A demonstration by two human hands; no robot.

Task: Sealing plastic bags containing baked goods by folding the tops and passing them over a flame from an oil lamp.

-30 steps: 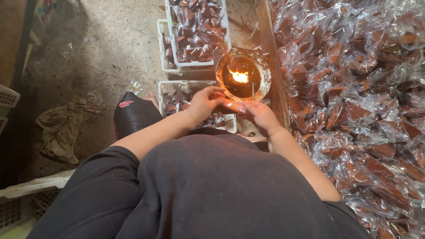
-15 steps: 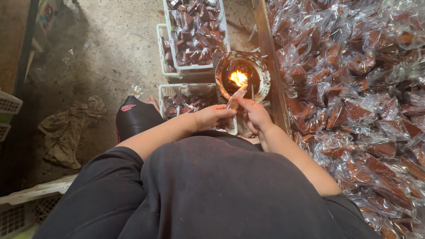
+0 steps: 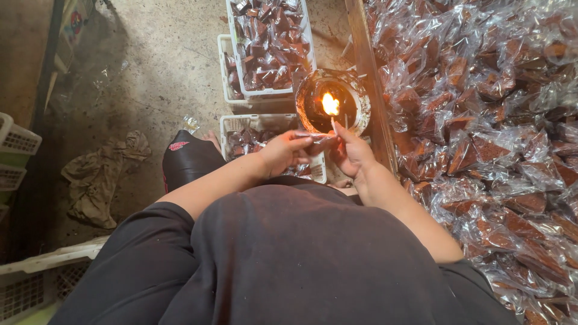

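Note:
My left hand (image 3: 283, 153) and my right hand (image 3: 352, 151) together hold a small clear plastic packet (image 3: 319, 140) with a brown piece inside, just below a round bowl (image 3: 355, 90) in which a flame (image 3: 330, 103) burns. Both hands pinch the packet's edges. The packet sits a little short of the flame, over a white basket (image 3: 229, 123) of wrapped pieces.
A large heap of clear-wrapped brown wedges (image 3: 494, 132) fills the right side behind a wooden rail (image 3: 370, 78). Two more white baskets (image 3: 238, 57) of packets stand on the concrete floor ahead. A crumpled cloth (image 3: 99, 177) and white crates (image 3: 18, 150) lie at the left.
My hands have drawn back from the flame toward me, still holding the packet. The view has shifted slightly.

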